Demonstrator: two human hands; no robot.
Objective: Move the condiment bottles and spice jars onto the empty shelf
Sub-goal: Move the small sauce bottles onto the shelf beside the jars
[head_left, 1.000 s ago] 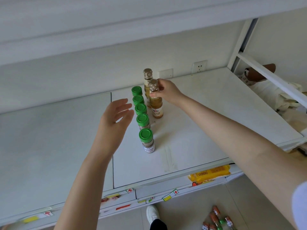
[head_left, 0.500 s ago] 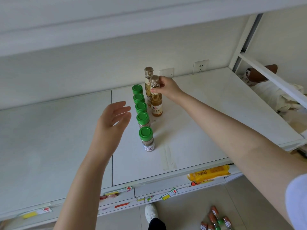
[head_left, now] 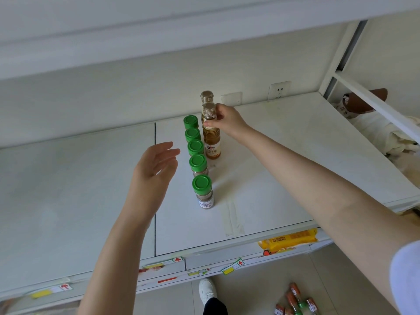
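right hand (head_left: 227, 120): reaches in over the shelf from the right, thumb and fingers pinch the neck and cap of the front bottle, fingers curled round the cap.
front bottle (head_left: 211, 142): amber liquid, white-and-red label, brownish cap; upright, base appears to sit on the shelf, can't confirm full contact.
rear bottle (head_left: 206, 97): same type, directly behind the front bottle, only cap and a bit of neck visible; whether the two touch, cannot tell.
left hand (head_left: 154, 169): hovers over the shelf left of the jar row, palm toward the jars, fingers spread and relaxed, holds nothing, touches nothing.
spice jars (head_left: 203, 192): five with green caps, upright, in one front-to-back row just left of the bottles; nearest one shows brown powder and a white label; the back ones are packed close, the nearest sits a little apart.
shelf (head_left: 295, 167): white board, seam line left of the jars, tape strip near the front edge; the bottles and jars stand on its right panel toward the back.
wall socket (head_left: 279, 89): on the wall behind the shelf, right of the bottles.
yellow packet (head_left: 288, 241): on the level below, pokes out under the front edge.
floor bottles (head_left: 295, 302): small cluster with orange and green parts, lying on the tiled floor at lower right.
white shoe (head_left: 206, 289): on the floor, bottom centre.
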